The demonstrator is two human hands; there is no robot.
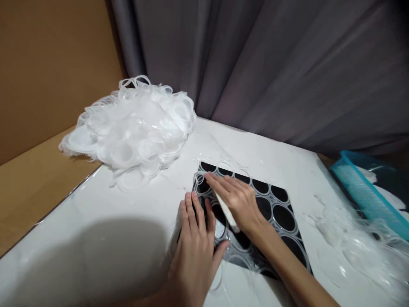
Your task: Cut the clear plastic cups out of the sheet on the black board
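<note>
The relation that counts is between the white bar [228, 214] and the black sheet [284, 217] under it. The right hand [241, 202] has its fingers drawn together along the bar, seemingly gripping it, though the thumb is hidden beneath the palm and the hold cannot be fully judged. The bar's long axis slants from just under those fingertips back toward the wrist, roughly in line with the fingers, and its near end sticks out below the palm. The right hand is therefore the nearer one to it.

The sheet lies flat on the worktop [271, 155] directly beneath the right fingers, with most of its breadth to their right and some of it nearer the person. Clear rings [265, 209] cover it in rows, and one loose ring [198, 178] sits just left of the right fingertips. The left hand [194, 245] lies palm down at the sheet's left side, fingers stretched, thumb spread wide, apparently holding nothing. The bar is to the right of its fingers. A heap of white rings [137, 132] stands beyond and left of both sets of fingers.
</note>
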